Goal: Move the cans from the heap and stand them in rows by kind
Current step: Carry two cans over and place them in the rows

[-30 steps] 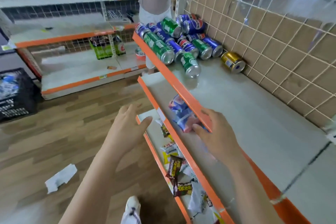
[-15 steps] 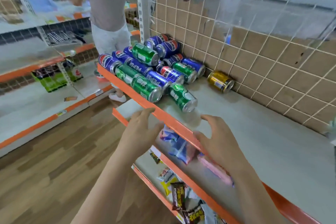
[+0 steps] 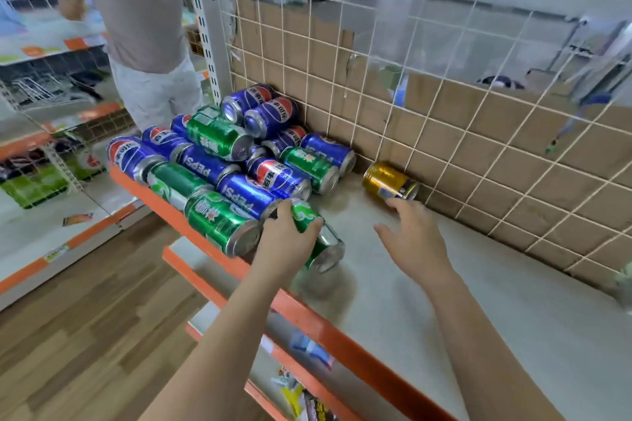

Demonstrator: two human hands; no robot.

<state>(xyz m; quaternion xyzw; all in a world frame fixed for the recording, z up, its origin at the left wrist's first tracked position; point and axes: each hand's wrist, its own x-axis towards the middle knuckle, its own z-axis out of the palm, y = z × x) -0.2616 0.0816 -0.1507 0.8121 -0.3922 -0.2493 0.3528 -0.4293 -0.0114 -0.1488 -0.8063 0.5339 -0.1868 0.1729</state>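
Observation:
A heap of blue and green cans (image 3: 239, 161) lies on its side at the left end of the grey shelf (image 3: 478, 301). My left hand (image 3: 287, 243) grips a green can (image 3: 319, 236) lying at the heap's near edge. A gold can (image 3: 386, 181) lies apart to the right, against the wire back panel. My right hand (image 3: 413, 239) is open above the shelf, its fingertips just short of the gold can.
The shelf has an orange front lip (image 3: 307, 314). A wire grid backed with cardboard (image 3: 444, 120) closes the rear. Snack packets (image 3: 307, 400) lie on the lower shelves. Another person (image 3: 143, 27) stands at the far left by a second shelving unit.
Both hands rose from the shelf's front edge and reached in. The left hand took hold of the green can; the right hand moved toward the gold can.

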